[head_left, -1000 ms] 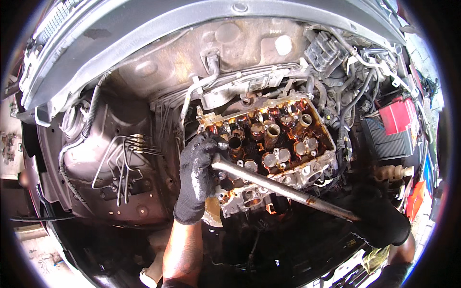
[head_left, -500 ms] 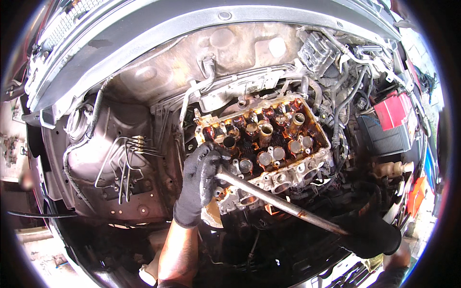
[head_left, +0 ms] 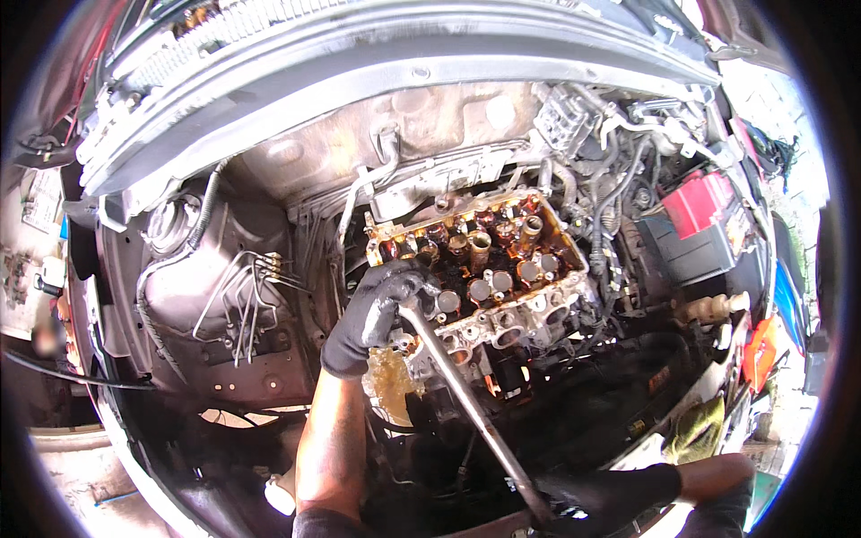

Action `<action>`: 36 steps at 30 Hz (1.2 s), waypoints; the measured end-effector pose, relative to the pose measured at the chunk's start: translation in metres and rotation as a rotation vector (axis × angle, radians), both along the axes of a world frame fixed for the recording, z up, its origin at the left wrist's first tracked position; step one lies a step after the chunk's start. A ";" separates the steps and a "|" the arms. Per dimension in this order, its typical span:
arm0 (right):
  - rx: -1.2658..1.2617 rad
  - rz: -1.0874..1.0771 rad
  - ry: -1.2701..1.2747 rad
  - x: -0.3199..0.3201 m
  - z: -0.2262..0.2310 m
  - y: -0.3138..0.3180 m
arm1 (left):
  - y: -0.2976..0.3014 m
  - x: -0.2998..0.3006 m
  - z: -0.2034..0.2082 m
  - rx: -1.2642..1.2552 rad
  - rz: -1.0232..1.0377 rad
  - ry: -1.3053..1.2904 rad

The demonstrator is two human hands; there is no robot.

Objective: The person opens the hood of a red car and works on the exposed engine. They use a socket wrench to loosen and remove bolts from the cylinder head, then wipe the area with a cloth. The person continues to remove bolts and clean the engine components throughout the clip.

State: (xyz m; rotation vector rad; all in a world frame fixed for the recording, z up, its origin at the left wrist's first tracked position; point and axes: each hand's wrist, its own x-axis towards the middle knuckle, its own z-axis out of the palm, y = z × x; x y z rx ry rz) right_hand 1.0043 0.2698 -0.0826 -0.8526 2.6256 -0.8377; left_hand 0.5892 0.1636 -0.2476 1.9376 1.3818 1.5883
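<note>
Stretching from the engine's left side toward the lower edge is a long metal breaker bar (head_left: 468, 401). My left hand (head_left: 369, 314), in a black glove, is closed around the bar's upper end, over the left part of the open cylinder head (head_left: 529, 305). Whatever the bar's tip sits on is hidden under those fingers. My right hand (head_left: 619, 496), also black-gloved, grips the bar's lower end near the front of the engine bay; its fingers blend into the dark. Oily brown valve gear and round bucket tops (head_left: 481, 290) show inside the head.
Right of the engine stands a battery (head_left: 686, 247) with a red cover (head_left: 698, 204). Bent metal pipes (head_left: 251, 300) rise at the left. An orange piece (head_left: 759, 354) and a greenish cloth (head_left: 698, 430) lie at the right edge. Hoses and wiring (head_left: 610, 206) run beside the engine.
My right hand has pulled the bar's lower end toward me and to the left, so the bar slopes more steeply. My left hand stays at the upper end. The whole view has shifted slightly.
</note>
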 end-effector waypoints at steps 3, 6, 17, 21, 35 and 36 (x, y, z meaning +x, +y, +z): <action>-0.025 -0.178 -0.128 -0.009 0.009 -0.030 | 0.001 -0.003 -0.014 -0.139 -0.047 -0.233; -0.313 -0.548 -0.587 -0.015 -0.001 -0.050 | 0.001 0.010 0.017 -0.413 0.012 -0.477; 0.147 -1.012 -0.088 -0.020 0.021 0.087 | -0.012 0.064 0.014 -0.305 0.474 -0.730; 0.177 -0.956 -0.119 -0.023 0.000 0.084 | -0.007 0.050 -0.005 -0.237 0.531 -0.263; -0.420 -0.668 -0.877 -0.013 0.041 -0.025 | -0.004 0.048 0.016 -0.399 0.153 -0.805; -0.400 -0.701 -0.863 -0.012 0.039 -0.022 | -0.004 0.051 0.016 -0.406 0.184 -0.825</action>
